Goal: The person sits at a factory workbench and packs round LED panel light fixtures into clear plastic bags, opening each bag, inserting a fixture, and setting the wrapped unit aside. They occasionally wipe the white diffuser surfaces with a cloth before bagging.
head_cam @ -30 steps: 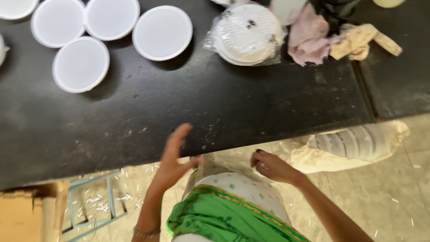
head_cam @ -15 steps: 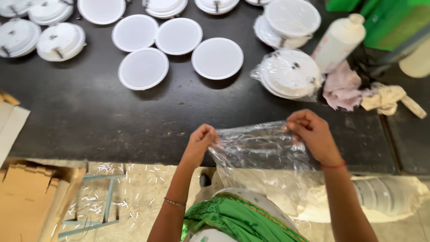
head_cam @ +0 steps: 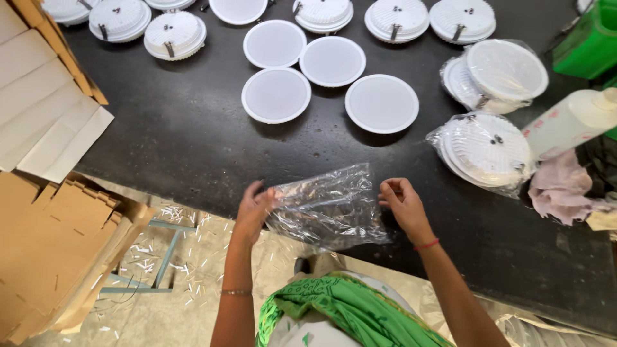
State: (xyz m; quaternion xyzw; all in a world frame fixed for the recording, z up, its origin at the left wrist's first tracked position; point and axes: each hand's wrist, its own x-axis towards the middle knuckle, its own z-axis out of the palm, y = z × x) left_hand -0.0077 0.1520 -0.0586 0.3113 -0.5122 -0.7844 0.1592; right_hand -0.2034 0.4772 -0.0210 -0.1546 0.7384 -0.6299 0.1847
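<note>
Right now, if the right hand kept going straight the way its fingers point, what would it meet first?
The right hand points left along the table edge, so it would first meet the clear plastic bag it is already pinching; beyond that, probably the left hand.

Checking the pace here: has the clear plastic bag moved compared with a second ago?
Yes. The clear plastic bag was not in view then; now both hands hold it over the black table's near edge.

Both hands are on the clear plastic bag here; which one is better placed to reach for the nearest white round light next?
Probably the right hand. The nearest unbagged white round light lies straight beyond it on the black table, while the left hand grips the clear plastic bag at its left edge and could go on holding it.
</note>
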